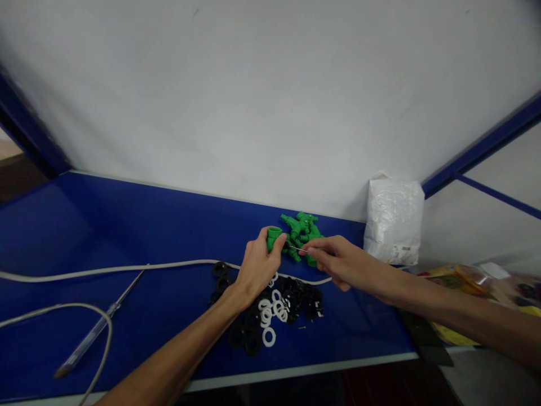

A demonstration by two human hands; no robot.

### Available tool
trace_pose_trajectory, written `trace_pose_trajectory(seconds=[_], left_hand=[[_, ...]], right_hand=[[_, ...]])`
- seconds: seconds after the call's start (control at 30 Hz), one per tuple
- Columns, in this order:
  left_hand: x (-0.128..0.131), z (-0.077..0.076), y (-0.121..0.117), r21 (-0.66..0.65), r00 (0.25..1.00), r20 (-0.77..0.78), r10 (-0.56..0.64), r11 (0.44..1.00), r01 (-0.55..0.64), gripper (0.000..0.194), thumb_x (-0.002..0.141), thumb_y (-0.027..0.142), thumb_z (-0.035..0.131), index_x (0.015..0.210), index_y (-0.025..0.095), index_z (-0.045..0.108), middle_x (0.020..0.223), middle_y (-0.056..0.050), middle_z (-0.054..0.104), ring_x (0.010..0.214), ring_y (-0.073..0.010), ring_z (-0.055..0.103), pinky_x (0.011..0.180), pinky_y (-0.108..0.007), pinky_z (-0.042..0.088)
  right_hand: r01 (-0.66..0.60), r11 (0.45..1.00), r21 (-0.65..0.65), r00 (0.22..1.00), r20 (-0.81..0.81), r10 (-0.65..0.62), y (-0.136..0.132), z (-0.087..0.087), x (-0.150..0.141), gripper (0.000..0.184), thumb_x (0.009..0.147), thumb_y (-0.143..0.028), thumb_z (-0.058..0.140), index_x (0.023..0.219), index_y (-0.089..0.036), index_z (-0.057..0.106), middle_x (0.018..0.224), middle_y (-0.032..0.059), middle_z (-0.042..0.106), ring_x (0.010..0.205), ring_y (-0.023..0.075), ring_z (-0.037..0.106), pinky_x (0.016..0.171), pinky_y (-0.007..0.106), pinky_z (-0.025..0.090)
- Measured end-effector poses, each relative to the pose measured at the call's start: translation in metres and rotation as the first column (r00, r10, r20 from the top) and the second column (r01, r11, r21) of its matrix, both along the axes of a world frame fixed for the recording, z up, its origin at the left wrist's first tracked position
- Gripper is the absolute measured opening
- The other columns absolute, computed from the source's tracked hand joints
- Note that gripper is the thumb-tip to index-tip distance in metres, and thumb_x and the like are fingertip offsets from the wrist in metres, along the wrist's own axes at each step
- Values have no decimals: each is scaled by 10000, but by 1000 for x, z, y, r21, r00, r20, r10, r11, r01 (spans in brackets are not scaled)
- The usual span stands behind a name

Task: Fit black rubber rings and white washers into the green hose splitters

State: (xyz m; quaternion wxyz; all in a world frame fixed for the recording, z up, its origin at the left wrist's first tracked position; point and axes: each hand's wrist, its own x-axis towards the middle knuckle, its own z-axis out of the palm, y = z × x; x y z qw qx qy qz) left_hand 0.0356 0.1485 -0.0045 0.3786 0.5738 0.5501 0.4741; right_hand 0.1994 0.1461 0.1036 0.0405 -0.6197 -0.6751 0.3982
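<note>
Head cam, & here's the action, mid-desk: L hand (260, 259) pinching a green fitting (273, 239) btwn thumb & fingers, round open mouth facing up, held over the blue desk (169, 225). R hand (332, 254) in from the other side, fingertips pressed tog. on a thin metal tool (299, 249), its tip aimed L at the dark bit beside the fitting; contact there too small to call. Right behind the hands, a heap of green fittings (297, 225), branching pcs piled on each other near the wall (270, 113). Nearer the front, below the L hand, it's crowded: white rings (269, 337) loosely overlapping, black rings (252, 343) on their L side, small black parts (298, 293) on their R, some w/ a shiny glint, & one tiny metal pc (301, 327) lying apart just in front. Pale cable (105, 271) runs across the desk from the L edge, passing behind the rings; a second cable (110, 332) loops at front L, crossing over a long clear-handled tool (87, 344) that lies at a slant, narrow end twd the first cable. Far R, a white plastic bag (393, 220) stands up by the wall, w/ yellow packets (456, 282) beyond the R forearm, pretty blurred
</note>
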Motion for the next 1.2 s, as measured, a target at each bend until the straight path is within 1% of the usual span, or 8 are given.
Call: trace_pose_trajectory(seconds=[0.17,0.27,0.47,0.57,0.77,0.9,1.03,1.2], left_hand=[[1,-2,0,8,1000,3,-1,1000,1,370,969,494,498,1167,216,641,731,-17,687,680,-201,629,693,-298,453],[1,-5,2,17,1000,19,-4,1000,4,372,970,506,492,1163,228,647,765,-20,697,725,-206,642,712,-302,457],[-1,-6,5,12,999,47,-9,1000,9,384,971,537,479,1116,228,655,824,-32,710,776,-216,644,741,-314,454],[-3,-6,6,20,998,59,-13,1000,12,397,971,544,476,1078,211,665,804,-36,705,763,-215,640,726,-309,454],[-1,-9,8,6,995,100,-8,1000,8,397,960,537,502,1088,206,681,808,-45,713,767,-217,651,739,-310,476],[0,-10,8,-1,992,123,1,1000,-1,397,945,527,531,1097,196,690,843,-61,728,788,-225,654,766,-320,492],[-1,-10,6,-7,993,116,5,1000,-5,404,941,536,530,1100,198,685,835,-60,723,786,-227,646,767,-324,485],[-1,-11,5,-9,998,63,0,1000,0,404,964,546,479,1125,224,662,832,-50,712,803,-237,644,755,-329,463]], right_hand=[[123,988,-89,992,-29,-126,0,2,-2,317,990,-326,418,1122,-145,644,520,-107,313,354,73,257,353,206,250],[-67,996,66,995,75,62,4,1,4,328,976,-351,431,1057,-159,683,586,-44,483,413,100,396,426,250,337],[-411,822,395,879,411,242,3,-1,9,150,895,-223,506,943,-173,638,658,9,617,587,160,559,595,308,381],[-569,696,438,778,560,284,0,-2,10,153,886,-134,487,1004,-162,580,746,35,634,631,178,599,567,303,377],[-935,291,202,272,935,227,-4,0,17,452,841,38,469,1250,-136,554,995,140,669,694,231,644,523,322,377],[-979,143,142,162,977,138,-9,-2,18,457,842,44,461,1274,-62,564,1000,178,684,725,255,643,577,359,443],[-984,134,114,130,984,121,-12,-9,16,470,833,60,432,1269,-55,564,1030,177,685,709,239,640,560,350,451],[-928,333,168,257,935,246,-8,-12,14,559,756,108,460,1267,-101,546,1005,126,677,639,197,653,485,311,393]])
